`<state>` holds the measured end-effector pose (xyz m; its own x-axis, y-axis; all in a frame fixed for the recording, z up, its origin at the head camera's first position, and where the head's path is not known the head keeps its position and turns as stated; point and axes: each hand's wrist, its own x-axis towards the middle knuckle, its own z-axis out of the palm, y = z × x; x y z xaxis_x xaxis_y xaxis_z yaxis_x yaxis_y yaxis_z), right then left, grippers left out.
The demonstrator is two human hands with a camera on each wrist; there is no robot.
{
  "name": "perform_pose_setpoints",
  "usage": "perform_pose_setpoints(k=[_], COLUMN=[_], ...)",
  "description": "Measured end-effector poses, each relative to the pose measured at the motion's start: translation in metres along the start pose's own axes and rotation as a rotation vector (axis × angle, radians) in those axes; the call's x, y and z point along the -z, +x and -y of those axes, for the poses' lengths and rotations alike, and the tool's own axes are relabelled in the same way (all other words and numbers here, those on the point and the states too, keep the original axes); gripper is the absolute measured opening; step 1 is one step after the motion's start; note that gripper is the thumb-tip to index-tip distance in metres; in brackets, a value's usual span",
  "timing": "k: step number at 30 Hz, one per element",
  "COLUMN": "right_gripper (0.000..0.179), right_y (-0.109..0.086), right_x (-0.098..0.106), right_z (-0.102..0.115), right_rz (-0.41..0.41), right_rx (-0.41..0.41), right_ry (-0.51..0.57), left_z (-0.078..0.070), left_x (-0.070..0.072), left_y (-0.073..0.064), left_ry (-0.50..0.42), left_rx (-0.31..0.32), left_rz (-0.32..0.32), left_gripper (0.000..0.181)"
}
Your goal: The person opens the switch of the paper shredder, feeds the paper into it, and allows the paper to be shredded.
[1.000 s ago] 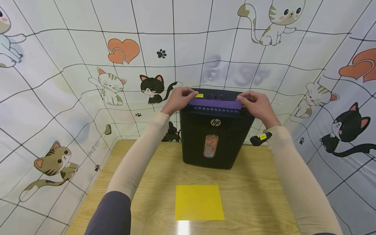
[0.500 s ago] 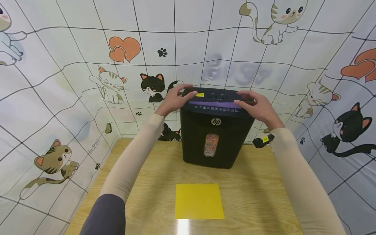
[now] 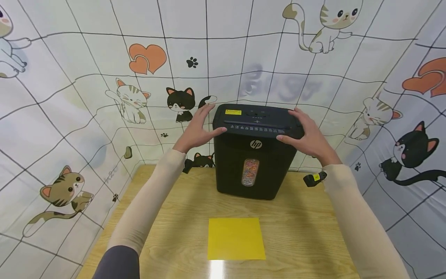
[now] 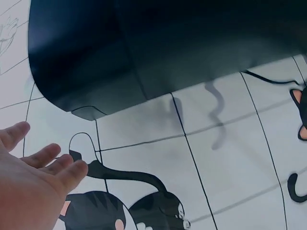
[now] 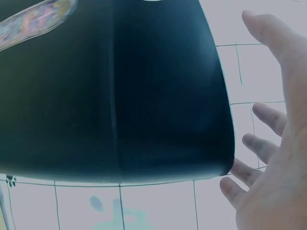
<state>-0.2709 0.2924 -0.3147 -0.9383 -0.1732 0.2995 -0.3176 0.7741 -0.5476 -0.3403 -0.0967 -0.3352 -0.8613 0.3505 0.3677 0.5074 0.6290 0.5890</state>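
The black, upright paper shredder [image 3: 258, 153] with tapering plastic sides stands on the table between the person's two hands, its top at about their level and its body reaching down below them. The left hand [image 3: 196, 133] is spread by its upper left corner, thumb held apart from nearly straight fingers; the right hand [image 3: 310, 137] is spread likewise by the upper right corner. Neither grasps anything. From the head, both thumbs overlap the top's front edge, but whether either hand touches the casing I cannot tell; in the left wrist view, the visible left fingertips stand clear of it, while the right wrist view shows the right fingers just beside its side.

Between the hands, across the top, run a long, narrow dark feed slot [image 3: 257, 122] and, nearer the person, a row of small white icons [image 3: 258, 129]. A yellow rectangular label [image 3: 233, 112] lies near the left thumb, on the far side of the slot. Lower than both hands, the front bears a round, pale hp logo [image 3: 256, 144] and, beneath it, an upright oval clear window [image 3: 250, 173] showing multicoloured scraps.

Nearer the person than the hands, between the beige-sleeved forearms, a flat, bright yellow rectangular sheet [image 3: 237, 238] lies on the light wood-grain table [image 3: 174, 240]. Beyond the hands hangs a white, grid-lined cloth [image 3: 223, 58] printed with cartoon cats.
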Motion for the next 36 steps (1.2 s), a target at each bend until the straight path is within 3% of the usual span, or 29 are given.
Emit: perform_pose_setpoints(k=[11,18,29,36], right_gripper=[0.116,0.128,0.135,0.136], right_y=[-0.022,-0.040,-0.072,-0.090], right_x=[-0.015,-0.029,-0.052,-0.067], right_z=[-0.017,-0.029,-0.051,-0.063], right_rz=[-0.042,-0.104,-0.111,-0.100], right_rx=[-0.026,-0.043,-0.089,-0.131], right_ry=[-0.024,-0.011,0.015,0.012], left_z=[0.017,0.031,0.066,0.079], left_x=[-0.014,-0.026,-0.053,-0.072], left_y=[-0.037,-0.060,-0.099,-0.121], left_ry=[0.091,0.121,0.070,0.055], left_rx=[-0.010,-0.006,0.095,0.124], left_rz=[-0.066,-0.067,-0.055,-0.021], left_gripper=[0.110,0.112,0.116,0.117])
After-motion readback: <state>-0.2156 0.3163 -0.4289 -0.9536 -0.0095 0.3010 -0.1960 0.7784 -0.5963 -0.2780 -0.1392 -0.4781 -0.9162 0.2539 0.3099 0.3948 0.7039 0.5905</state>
